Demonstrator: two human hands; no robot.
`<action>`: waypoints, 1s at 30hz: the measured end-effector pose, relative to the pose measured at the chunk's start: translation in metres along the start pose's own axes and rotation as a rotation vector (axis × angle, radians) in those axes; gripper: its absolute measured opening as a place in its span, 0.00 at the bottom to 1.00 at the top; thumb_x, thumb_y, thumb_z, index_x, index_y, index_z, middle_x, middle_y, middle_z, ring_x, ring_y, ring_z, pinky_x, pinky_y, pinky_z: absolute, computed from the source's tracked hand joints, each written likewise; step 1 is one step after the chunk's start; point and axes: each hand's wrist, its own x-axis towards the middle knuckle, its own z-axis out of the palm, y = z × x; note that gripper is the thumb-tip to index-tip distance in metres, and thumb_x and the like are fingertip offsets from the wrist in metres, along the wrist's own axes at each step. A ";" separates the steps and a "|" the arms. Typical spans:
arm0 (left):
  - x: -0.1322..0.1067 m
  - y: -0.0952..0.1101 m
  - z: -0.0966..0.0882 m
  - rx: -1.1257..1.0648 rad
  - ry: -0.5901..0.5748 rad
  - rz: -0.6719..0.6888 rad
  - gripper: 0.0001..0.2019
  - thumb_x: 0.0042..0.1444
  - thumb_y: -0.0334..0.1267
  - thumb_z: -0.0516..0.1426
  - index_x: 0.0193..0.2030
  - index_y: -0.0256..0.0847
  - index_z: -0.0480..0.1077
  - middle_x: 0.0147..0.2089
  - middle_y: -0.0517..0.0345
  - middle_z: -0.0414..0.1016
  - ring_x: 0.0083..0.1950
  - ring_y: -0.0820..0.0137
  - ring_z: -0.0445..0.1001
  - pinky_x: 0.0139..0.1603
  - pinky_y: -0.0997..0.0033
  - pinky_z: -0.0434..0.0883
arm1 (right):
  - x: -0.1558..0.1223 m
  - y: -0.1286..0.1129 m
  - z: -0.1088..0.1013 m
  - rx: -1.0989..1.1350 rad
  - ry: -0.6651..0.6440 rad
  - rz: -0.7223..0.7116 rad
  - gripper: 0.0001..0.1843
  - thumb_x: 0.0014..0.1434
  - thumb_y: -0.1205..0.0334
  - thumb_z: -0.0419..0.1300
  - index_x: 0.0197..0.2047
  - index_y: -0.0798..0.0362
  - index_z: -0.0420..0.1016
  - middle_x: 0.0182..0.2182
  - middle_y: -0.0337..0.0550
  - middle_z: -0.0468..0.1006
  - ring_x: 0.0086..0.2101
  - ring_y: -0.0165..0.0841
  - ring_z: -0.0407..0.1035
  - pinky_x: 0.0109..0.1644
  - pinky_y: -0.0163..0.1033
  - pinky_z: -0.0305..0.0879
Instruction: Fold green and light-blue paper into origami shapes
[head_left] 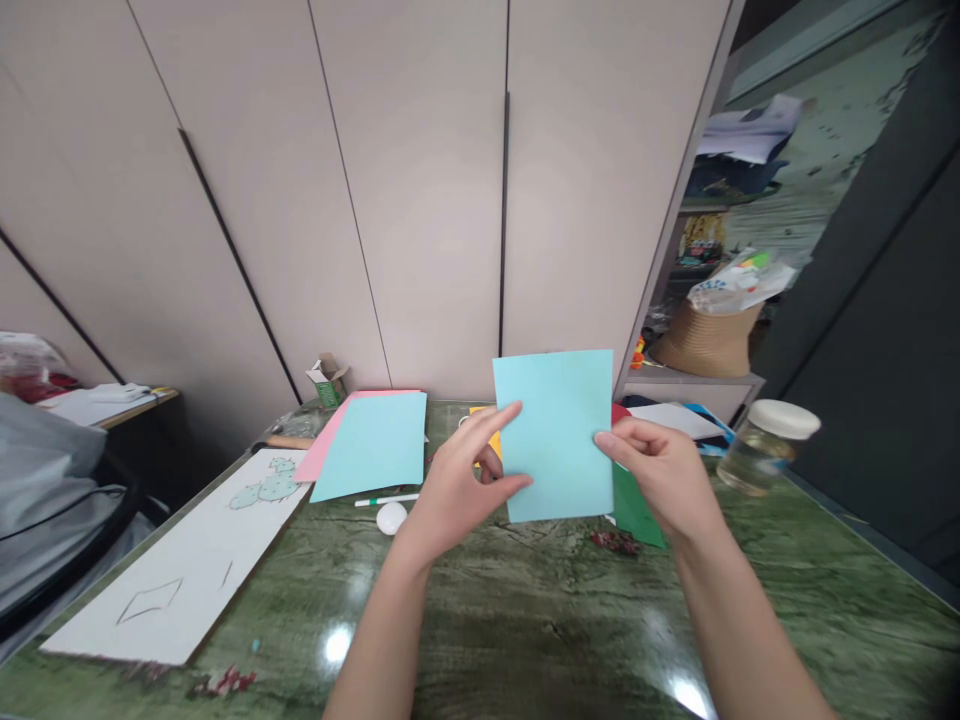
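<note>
A light-blue sheet of paper (559, 440) is held up over the table, facing me. At its right edge my right hand (660, 465) pinches it, thumb in front and fingers behind. My left hand (465, 475) is at the left edge, with index finger and thumb across the front of the sheet and the other fingers curled at the edge, partly hidden. Behind the sheet, parts of a green sheet (637, 510) and a yellow piece (495, 448) show.
To the left lie blue paper (375, 445), pink paper (324, 445), a white board (187, 550) with a cactus drawing, a pen (386, 499) and a white rounded object (391, 518). A lidded jar (765, 450) stands right. Cabinet doors (420, 200) rise behind the table (525, 620).
</note>
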 end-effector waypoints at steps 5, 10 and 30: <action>-0.001 -0.001 0.000 0.027 0.000 -0.033 0.33 0.53 0.32 0.59 0.63 0.58 0.53 0.63 0.53 0.57 0.26 0.82 0.64 0.30 0.74 0.71 | 0.002 -0.002 -0.002 0.048 -0.088 0.038 0.14 0.46 0.53 0.67 0.22 0.54 0.73 0.20 0.37 0.72 0.23 0.25 0.61 0.27 0.31 0.56; -0.001 -0.001 0.001 0.048 -0.025 -0.056 0.35 0.53 0.34 0.59 0.64 0.60 0.50 0.65 0.54 0.53 0.27 0.82 0.65 0.31 0.74 0.72 | 0.000 -0.004 -0.003 0.013 -0.030 0.037 0.13 0.45 0.53 0.68 0.23 0.54 0.74 0.20 0.38 0.73 0.22 0.26 0.62 0.25 0.31 0.57; -0.001 -0.001 -0.004 0.033 -0.024 -0.071 0.35 0.54 0.34 0.58 0.65 0.59 0.48 0.66 0.53 0.50 0.27 0.81 0.65 0.29 0.75 0.71 | 0.001 -0.006 0.000 -0.021 -0.137 0.013 0.14 0.46 0.52 0.66 0.24 0.54 0.73 0.23 0.39 0.74 0.24 0.28 0.65 0.27 0.33 0.61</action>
